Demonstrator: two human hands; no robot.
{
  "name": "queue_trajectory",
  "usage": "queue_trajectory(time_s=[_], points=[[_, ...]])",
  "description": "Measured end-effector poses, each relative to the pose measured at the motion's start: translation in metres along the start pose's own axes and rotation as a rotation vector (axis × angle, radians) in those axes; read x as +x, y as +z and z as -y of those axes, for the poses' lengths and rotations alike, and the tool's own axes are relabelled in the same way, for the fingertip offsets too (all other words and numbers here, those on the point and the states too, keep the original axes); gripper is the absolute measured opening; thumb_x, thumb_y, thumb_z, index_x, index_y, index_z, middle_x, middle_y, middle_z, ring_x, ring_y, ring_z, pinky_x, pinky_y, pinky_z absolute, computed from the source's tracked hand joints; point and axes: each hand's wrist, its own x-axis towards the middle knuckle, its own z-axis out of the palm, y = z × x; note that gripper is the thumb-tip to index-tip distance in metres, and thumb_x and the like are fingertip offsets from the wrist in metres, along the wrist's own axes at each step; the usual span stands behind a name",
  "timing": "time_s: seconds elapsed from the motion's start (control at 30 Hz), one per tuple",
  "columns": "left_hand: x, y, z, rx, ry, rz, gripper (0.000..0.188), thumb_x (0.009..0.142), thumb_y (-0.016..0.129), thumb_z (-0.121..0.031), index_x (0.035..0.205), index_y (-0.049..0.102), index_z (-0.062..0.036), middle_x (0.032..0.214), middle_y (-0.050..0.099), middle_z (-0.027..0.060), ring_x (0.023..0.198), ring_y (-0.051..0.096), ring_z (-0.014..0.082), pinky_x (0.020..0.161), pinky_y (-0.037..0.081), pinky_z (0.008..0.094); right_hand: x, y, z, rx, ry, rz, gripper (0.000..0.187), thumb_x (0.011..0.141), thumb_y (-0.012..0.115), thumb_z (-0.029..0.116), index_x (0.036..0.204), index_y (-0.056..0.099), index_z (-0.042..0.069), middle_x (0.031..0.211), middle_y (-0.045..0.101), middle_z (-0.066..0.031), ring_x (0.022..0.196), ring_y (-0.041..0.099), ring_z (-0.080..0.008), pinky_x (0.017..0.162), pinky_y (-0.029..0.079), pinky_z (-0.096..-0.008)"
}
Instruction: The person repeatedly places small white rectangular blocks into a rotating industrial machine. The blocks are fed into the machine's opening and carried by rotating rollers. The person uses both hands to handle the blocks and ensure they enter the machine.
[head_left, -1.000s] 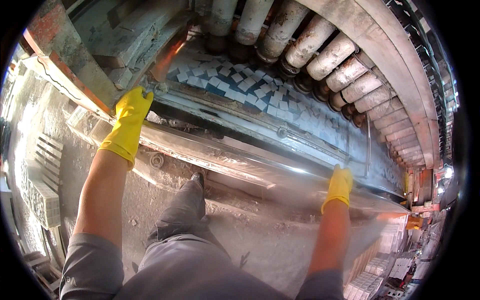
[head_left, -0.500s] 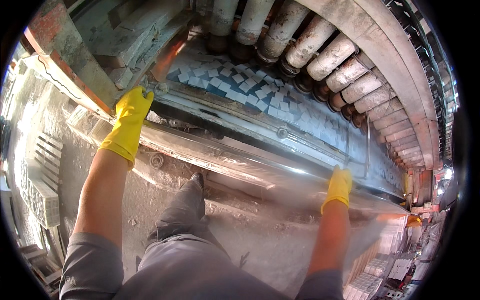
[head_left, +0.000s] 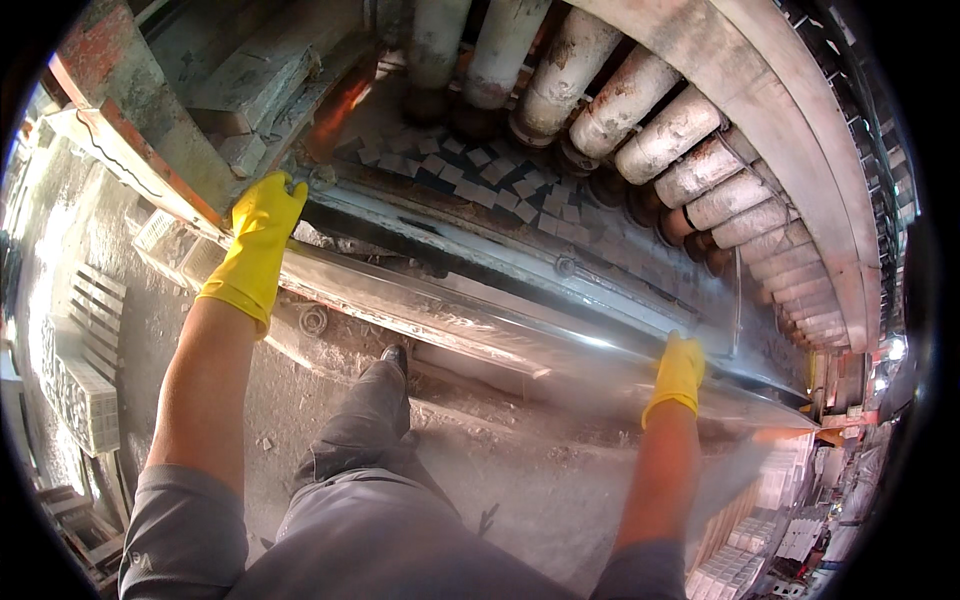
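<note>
Both of my hands wear yellow rubber gloves. My left hand is closed over the near edge of a large machine, at the left end of a long shiny panel. Farther right, my right hand is curled over the upper edge of the same panel. The fingertips of both hands are partly hidden behind it. Beyond the panel runs a dusty metal rail. Behind that, many small pale square tiles lie scattered on a dark bed, partly in shadow.
A row of thick dirty cylinders hangs over the tiles under a curved beam. An orange-edged beam stands at the left. Crates sit on the dusty floor at far left. Stacked pale blocks stand at lower right.
The cylinders and the curved beam have shifted slightly to the right and nearer. The tile bed looks darker, with more of it in shadow. Both hands keep their places.
</note>
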Motion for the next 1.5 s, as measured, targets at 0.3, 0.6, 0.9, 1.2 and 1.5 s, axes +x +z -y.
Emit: queue_trajectory(time_s=[0.3,0.6,0.9,1.2,1.5], points=[[0.026,0.007,-0.015,0.011,-0.009,0.003,0.046,0.091,0.069,-0.045,0.119,0.072,-0.0079,0.116,0.075,0.0145,0.11,0.07,0.0355,0.093,0.054,0.0434,0.028,0.004,0.018,-0.014,0.008,0.012,0.058,0.095,0.057,0.047,0.128,0.065,0.0,0.126,0.069,-0.0257,0.112,0.07,-0.0411,0.095,0.053,-0.05],[0.041,0.004,-0.029,0.004,-0.048,0.042,0.048,0.092,0.069,-0.045,0.121,0.071,-0.0077,0.118,0.074,0.0141,0.111,0.07,0.0338,0.095,0.054,0.0423,0.042,0.002,0.032,-0.069,0.005,0.02,0.061,0.097,0.059,0.049,0.136,0.061,0.001,0.136,0.065,-0.0255,0.123,0.064,-0.0413,0.101,0.051,-0.0497],[0.055,0.008,-0.036,0.004,-0.066,0.053,0.047,0.091,0.07,-0.045,0.12,0.072,-0.008,0.117,0.075,0.0137,0.11,0.07,0.0334,0.094,0.054,0.0418,0.044,-0.004,0.051,-0.083,0.015,0.018,0.064,0.096,0.058,0.05,0.137,0.061,0.001,0.137,0.064,-0.0252,0.124,0.064,-0.0413,0.102,0.05,-0.0491],[0.088,0.016,-0.051,-0.021,-0.055,0.054,0.042,0.092,0.069,-0.043,0.115,0.073,-0.0082,0.114,0.075,0.0134,0.108,0.07,0.0336,0.092,0.054,0.0425,0.089,0.007,0.074,-0.07,0.02,0.008,0.063,0.096,0.058,0.049,0.135,0.062,0.0,0.137,0.064,-0.0246,0.124,0.064,-0.0405,0.103,0.05,-0.0495],[0.117,0.025,-0.068,0.003,-0.016,-0.012,0.039,0.09,0.068,-0.044,0.105,0.074,-0.0092,0.108,0.075,0.0155,0.105,0.07,0.0365,0.091,0.055,0.0456,0.119,0.019,0.095,0.002,-0.022,-0.007,0.063,0.096,0.059,0.051,0.133,0.064,0.0,0.135,0.065,-0.0249,0.124,0.064,-0.0418,0.103,0.051,-0.0492]])
